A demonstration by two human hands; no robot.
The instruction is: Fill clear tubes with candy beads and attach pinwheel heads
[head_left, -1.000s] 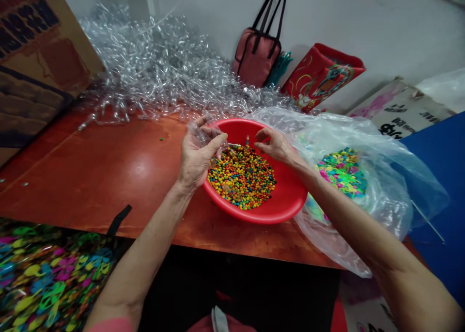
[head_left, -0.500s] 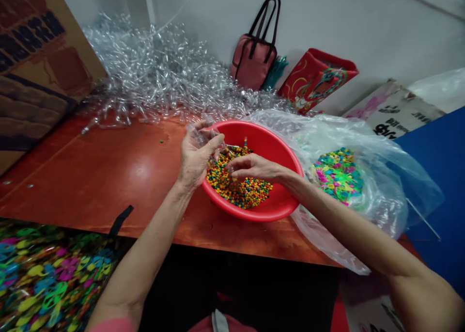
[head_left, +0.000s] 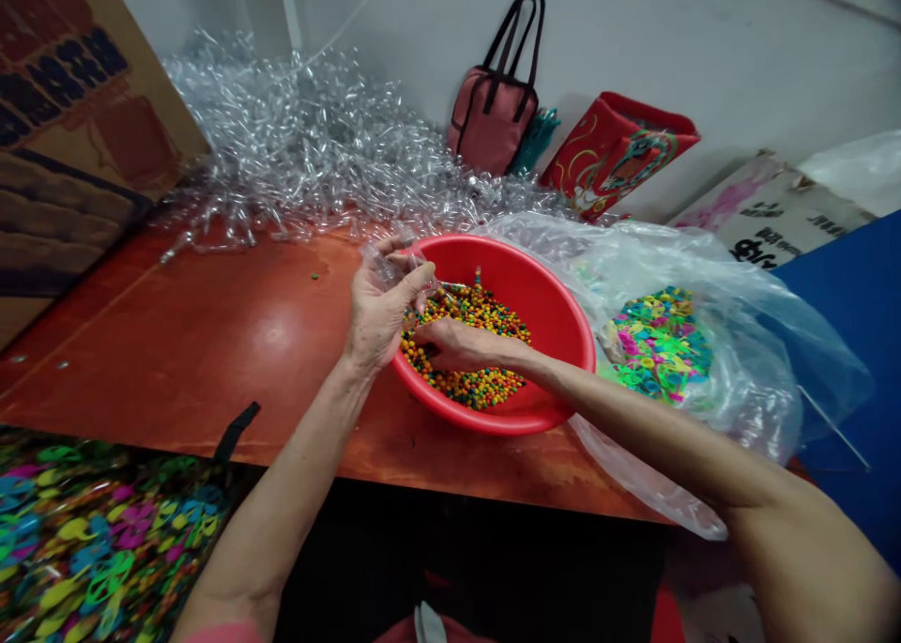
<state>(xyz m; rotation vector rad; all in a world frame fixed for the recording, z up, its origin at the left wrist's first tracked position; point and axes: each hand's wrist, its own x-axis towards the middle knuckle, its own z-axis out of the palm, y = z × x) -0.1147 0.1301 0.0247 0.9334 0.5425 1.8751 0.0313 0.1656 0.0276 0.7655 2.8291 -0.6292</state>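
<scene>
A red plastic basin [head_left: 556, 394] on the table holds a heap of small round balls [head_left: 485, 390] in yellow, orange, green and blue. My left hand [head_left: 384, 310] is closed around several clear plastic tubes [head_left: 384, 266] at the basin's left rim. Inside the basin, my right hand [head_left: 461, 344] reaches down with curled fingers into the balls, and its fingertips are hidden there. One small tube with balls in it [head_left: 479, 279] stands up from the heap behind my hands.
Clear plastic tubes [head_left: 302, 145] are piled along the wall. A clear bag [head_left: 746, 343] of colourful plastic pieces [head_left: 658, 343] lies right of the basin. A cardboard box [head_left: 63, 136] stands left. Behind are a pink bag [head_left: 493, 117] and a red bag [head_left: 612, 155].
My right hand has moved down and slightly left, its fingers now sunk into the balls. My left hand stays at the rim with the clear tubes.
</scene>
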